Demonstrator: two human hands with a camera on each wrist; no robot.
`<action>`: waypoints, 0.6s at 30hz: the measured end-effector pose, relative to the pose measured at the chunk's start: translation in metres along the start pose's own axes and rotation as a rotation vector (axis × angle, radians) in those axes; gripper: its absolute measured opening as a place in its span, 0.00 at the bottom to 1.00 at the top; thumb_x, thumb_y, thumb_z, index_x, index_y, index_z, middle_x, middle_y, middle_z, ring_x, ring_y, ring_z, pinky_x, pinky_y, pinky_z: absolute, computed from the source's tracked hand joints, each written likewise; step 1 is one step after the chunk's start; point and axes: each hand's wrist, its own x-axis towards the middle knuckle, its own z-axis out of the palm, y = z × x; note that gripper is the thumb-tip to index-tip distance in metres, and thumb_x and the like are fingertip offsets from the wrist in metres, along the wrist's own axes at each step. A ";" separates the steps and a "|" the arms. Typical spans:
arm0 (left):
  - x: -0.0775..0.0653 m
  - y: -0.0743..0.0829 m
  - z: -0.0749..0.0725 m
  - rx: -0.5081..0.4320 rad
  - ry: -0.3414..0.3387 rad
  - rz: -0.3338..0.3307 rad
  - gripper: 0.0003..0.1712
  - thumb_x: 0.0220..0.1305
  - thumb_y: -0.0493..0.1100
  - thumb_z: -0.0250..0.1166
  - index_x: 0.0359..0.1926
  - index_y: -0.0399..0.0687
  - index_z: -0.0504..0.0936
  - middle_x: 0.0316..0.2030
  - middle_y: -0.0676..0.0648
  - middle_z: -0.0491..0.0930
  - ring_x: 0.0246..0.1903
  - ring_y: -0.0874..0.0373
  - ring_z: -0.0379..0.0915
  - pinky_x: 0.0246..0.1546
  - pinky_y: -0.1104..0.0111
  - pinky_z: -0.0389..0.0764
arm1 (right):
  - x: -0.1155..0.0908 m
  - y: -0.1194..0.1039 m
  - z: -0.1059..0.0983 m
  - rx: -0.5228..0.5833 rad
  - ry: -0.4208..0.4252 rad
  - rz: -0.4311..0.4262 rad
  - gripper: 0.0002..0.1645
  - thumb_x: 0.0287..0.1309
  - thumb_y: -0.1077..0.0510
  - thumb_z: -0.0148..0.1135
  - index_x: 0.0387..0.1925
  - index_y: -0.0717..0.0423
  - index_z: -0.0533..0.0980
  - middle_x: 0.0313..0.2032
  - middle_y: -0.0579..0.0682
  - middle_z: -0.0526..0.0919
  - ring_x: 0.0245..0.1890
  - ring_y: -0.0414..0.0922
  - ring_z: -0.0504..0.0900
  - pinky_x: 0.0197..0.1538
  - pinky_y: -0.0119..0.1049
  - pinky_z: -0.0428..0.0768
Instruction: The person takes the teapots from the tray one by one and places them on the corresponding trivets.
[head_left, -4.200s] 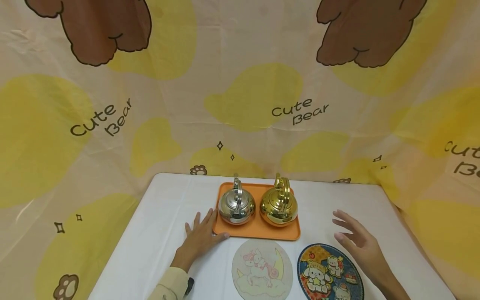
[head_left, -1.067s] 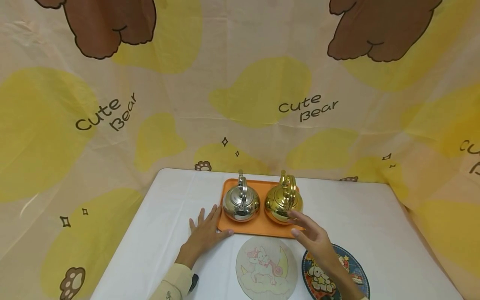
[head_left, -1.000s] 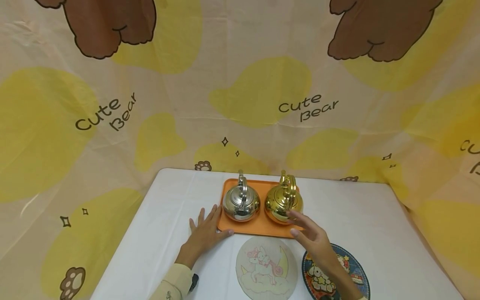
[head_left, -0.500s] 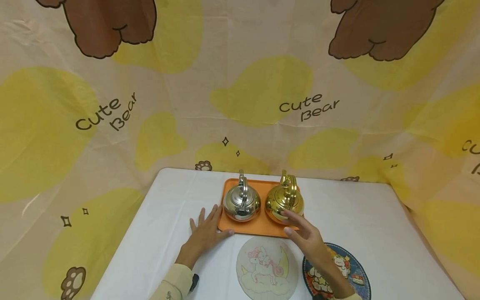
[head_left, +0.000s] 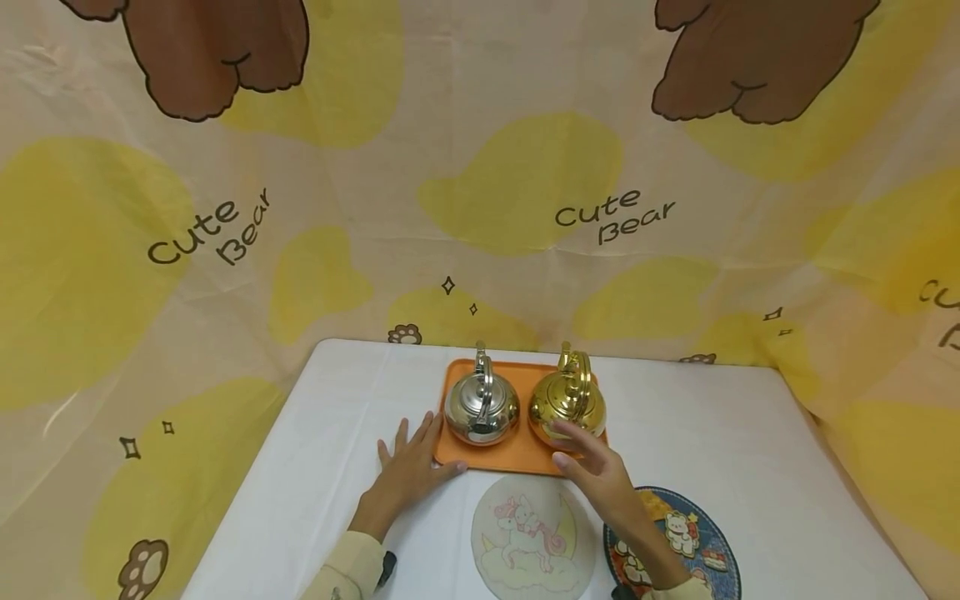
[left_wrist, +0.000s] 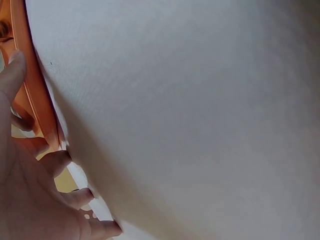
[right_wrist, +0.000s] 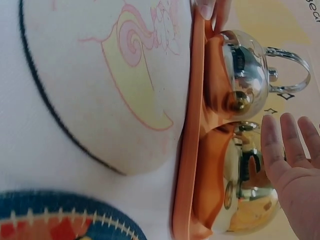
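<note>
Two small teapots, one silver [head_left: 482, 408] and one gold [head_left: 562, 404], stand side by side on an orange tray [head_left: 506, 458]. My left hand [head_left: 408, 475] is spread on the table at the tray's front left corner, its thumb and forefinger at the rim. In the left wrist view its thumb lies against the tray's orange edge [left_wrist: 37, 90]. My right hand [head_left: 600, 479] hovers over the tray's front right, fingers loosely extended and overlapping the gold teapot's lower front. The right wrist view shows the right fingers [right_wrist: 272, 142] in front of the gold teapot [right_wrist: 245, 185], nothing held.
A pale round mat [head_left: 532, 542] with a unicorn drawing lies in front of the tray. To its right is a blue round mat [head_left: 697, 533] with cartoon animals, partly under my right forearm. A patterned cloth backdrop [head_left: 487, 183] hangs behind the white table [head_left: 690, 417].
My right hand has come in from the right side of the table to the front of the gold teapot, then drifted slightly left. The left hand and both teapots stay put on the scene.
</note>
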 end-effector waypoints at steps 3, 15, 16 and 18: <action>-0.001 0.000 0.000 0.002 0.001 -0.001 0.60 0.65 0.75 0.65 0.85 0.51 0.55 0.83 0.42 0.55 0.81 0.25 0.38 0.70 0.19 0.36 | 0.004 0.001 0.005 0.008 -0.005 -0.014 0.31 0.77 0.62 0.60 0.76 0.62 0.67 0.72 0.62 0.74 0.68 0.62 0.78 0.59 0.35 0.85; -0.002 0.000 0.000 0.005 0.003 0.003 0.59 0.65 0.75 0.65 0.85 0.51 0.55 0.83 0.42 0.55 0.81 0.25 0.38 0.70 0.19 0.36 | 0.013 0.002 0.018 0.068 -0.039 -0.007 0.32 0.77 0.61 0.60 0.76 0.62 0.67 0.73 0.66 0.71 0.69 0.65 0.76 0.61 0.33 0.83; -0.002 0.000 -0.001 0.005 0.003 0.003 0.59 0.65 0.75 0.65 0.85 0.51 0.55 0.83 0.42 0.55 0.81 0.25 0.38 0.70 0.19 0.36 | 0.014 0.002 0.018 0.065 -0.039 -0.006 0.32 0.77 0.61 0.61 0.77 0.62 0.67 0.73 0.65 0.72 0.69 0.66 0.76 0.61 0.33 0.83; -0.002 0.000 -0.001 0.002 0.003 0.002 0.59 0.65 0.75 0.65 0.85 0.51 0.55 0.83 0.42 0.55 0.81 0.25 0.38 0.70 0.19 0.36 | 0.014 0.002 0.020 0.061 -0.040 -0.002 0.32 0.77 0.60 0.61 0.77 0.61 0.67 0.73 0.64 0.72 0.69 0.67 0.75 0.61 0.33 0.83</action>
